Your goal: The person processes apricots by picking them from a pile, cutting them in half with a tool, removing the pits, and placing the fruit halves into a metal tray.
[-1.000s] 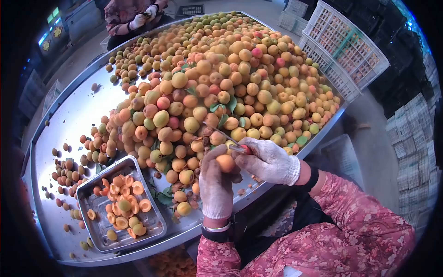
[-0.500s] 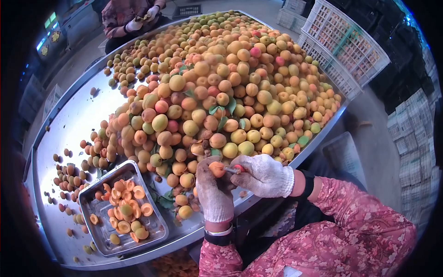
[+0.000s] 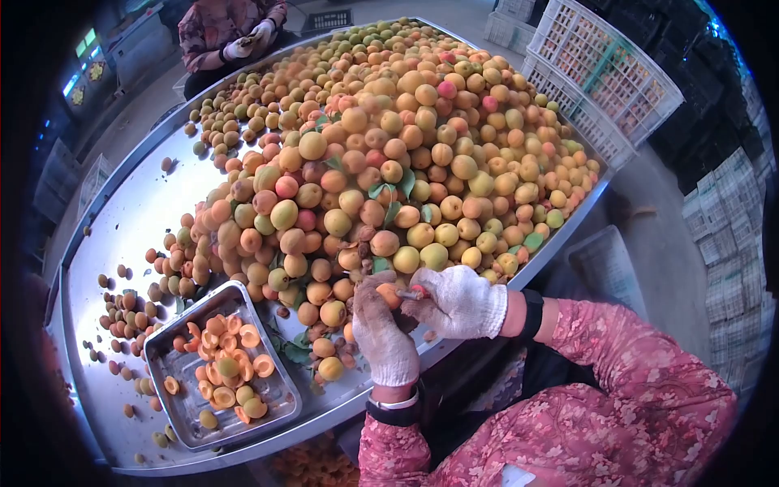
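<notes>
My left hand, in a stained white glove, holds an orange apricot between thumb and fingers near the table's front edge. Right beside it, my gloved right hand is closed around a small tool with a red part, whose tip points at the apricot. Behind both hands rises a large heap of apricots with some green leaves. A metal tray at the lower left holds halved apricots.
The metal table has a raised rim. Across it, at the upper left, a co-worker sits with gloved hands together. White crates stand at the upper right. More stacked crates are at the right edge.
Both hands remain together at the apricot, with small shifts in their grip; the right hand has turned slightly. The whole view has shifted a little. The co-worker's hands have moved slightly.
</notes>
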Demonstrator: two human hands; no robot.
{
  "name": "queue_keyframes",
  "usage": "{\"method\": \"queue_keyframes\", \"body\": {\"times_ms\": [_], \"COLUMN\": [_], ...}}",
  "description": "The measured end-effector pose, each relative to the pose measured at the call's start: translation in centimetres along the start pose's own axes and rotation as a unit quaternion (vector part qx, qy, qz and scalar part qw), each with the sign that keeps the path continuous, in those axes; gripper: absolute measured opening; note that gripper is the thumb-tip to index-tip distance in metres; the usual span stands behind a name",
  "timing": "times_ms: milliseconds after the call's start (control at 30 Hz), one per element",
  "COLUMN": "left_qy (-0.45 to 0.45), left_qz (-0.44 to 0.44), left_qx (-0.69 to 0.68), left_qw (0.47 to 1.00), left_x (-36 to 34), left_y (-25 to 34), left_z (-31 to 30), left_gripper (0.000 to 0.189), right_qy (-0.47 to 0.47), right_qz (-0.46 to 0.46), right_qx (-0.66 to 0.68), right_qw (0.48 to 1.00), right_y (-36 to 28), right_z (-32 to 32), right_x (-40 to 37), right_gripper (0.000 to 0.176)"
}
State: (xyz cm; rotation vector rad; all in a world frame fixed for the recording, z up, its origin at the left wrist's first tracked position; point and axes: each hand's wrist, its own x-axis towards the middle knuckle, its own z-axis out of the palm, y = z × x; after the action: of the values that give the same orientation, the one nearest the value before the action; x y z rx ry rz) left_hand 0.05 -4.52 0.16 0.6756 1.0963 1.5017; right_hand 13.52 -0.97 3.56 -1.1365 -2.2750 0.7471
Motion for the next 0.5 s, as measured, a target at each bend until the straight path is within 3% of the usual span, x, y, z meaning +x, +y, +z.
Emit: {"method": "queue_keyframes", "body": {"times_ms": [100, 200, 267, 300, 333, 367, 400, 433, 467, 500], "left_qy": [0.026, 0.028, 0.033, 0.026, 0.018, 0.019, 0.024, 0.029, -0.034, -0.035], "left_qz": [-0.009, 0.025, 0.026, 0.04, 0.054, 0.057, 0.047, 0.036, 0.012, 0.012], "left_qx": [0.075, 0.063, 0.065, 0.082, 0.098, 0.097, 0.071, 0.046, 0.066, 0.064], "left_qw": [0.997, 0.997, 0.997, 0.996, 0.994, 0.993, 0.996, 0.998, 0.997, 0.997], "left_x": [-0.3, 0.2, 0.3, 0.4, 0.4, 0.4, 0.3, 0.2, 0.9, 1.0], "left_y": [0.2, -1.5, -1.8, -1.8, -1.8, -1.7, -1.6, -1.6, -2.6, -2.6], "left_z": [0.4, -0.1, -0.4, -0.6, -0.6, -0.4, 0.0, 0.2, -1.1, -0.7], "left_gripper": [0.04, 0.038, 0.038, 0.037, 0.037, 0.037, 0.038, 0.04, 0.041, 0.041], "right_qy": [-0.001, 0.01, 0.103, 0.102, -0.009, -0.12, -0.15, -0.15, -0.187, -0.223], "right_qz": [0.024, 0.044, -0.033, -0.033, 0.159, 0.338, 0.349, 0.346, 0.323, 0.301], "right_qx": [0.038, 0.107, 0.188, 0.188, 0.336, 0.458, 0.508, 0.506, 0.551, 0.594], "right_qw": [0.999, 0.993, 0.976, 0.976, 0.928, 0.814, 0.773, 0.776, 0.746, 0.712], "right_y": [0.1, 0.0, 1.0, 0.3, -1.0, -2.0, -2.4, -2.4, -2.6, -2.8], "right_z": [0.4, 1.3, 3.0, 2.2, 0.8, -0.5, -1.2, -1.2, -0.9, -0.7], "right_x": [-0.4, -0.5, -0.4, -0.4, -0.2, -0.2, -0.3, -0.7, -1.4, -2.0], "right_gripper": [0.03, 0.03, 0.032, 0.032, 0.035, 0.039, 0.046, 0.046, 0.047, 0.048]}}
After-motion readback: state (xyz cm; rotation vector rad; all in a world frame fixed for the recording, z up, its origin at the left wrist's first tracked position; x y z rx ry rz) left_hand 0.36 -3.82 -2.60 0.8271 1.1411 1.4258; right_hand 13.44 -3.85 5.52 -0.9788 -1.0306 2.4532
